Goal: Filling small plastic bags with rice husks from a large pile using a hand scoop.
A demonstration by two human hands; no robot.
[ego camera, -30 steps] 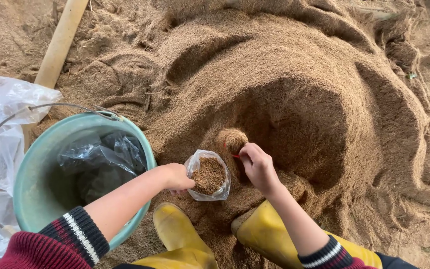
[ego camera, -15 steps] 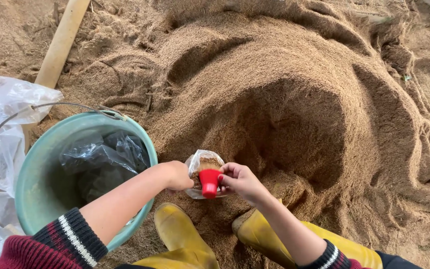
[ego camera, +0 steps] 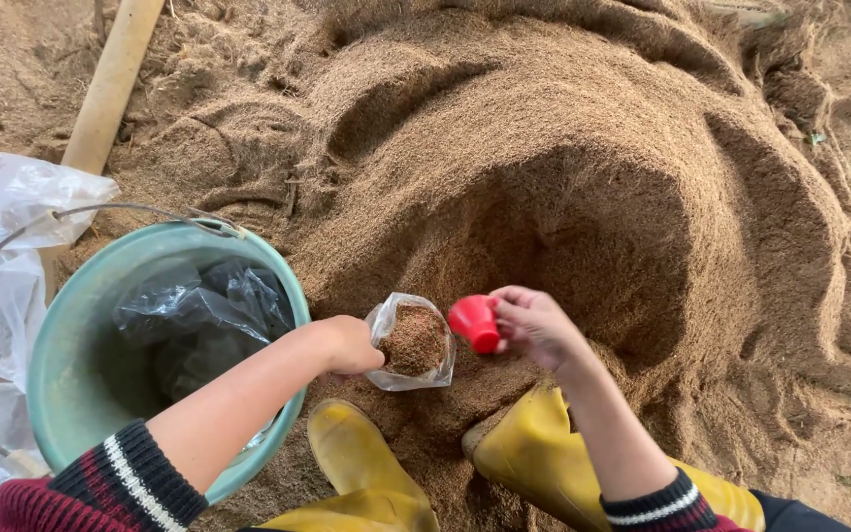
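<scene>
The fingers (ego camera: 516, 313) of the right hand (ego camera: 534, 325) are curled around a small red cup (ego camera: 475, 323), which is gripped by its body and tipped on its side so that its mouth is turned towards the left, just beside the open top of a clear plastic bag (ego camera: 412, 345). The bag is seen partly filled with brown husk-like material and is pinched at its left edge by the clenched fingers (ego camera: 366, 363) of the left hand (ego camera: 347, 345), knuckles turned up. Both forearms are stretched forward and inward from the bottom of the view, the wrists meeting almost over the bag; striped knitted cuffs are pushed back on each arm. The bag is rested on the foot of a large heap of the same brown material (ego camera: 563, 167), in which a hollow has been dug just behind the hands. Below the hands, two yellow rubber boots (ego camera: 366, 473) are planted in the husk. To the left, a teal bucket (ego camera: 61, 355) with a wire handle is stood, dark crumpled plastic (ego camera: 204, 310) lying inside it. Further left, clear plastic sheeting (ego camera: 2, 207) and a pale wooden pole (ego camera: 110, 79) are lain on the ground.
</scene>
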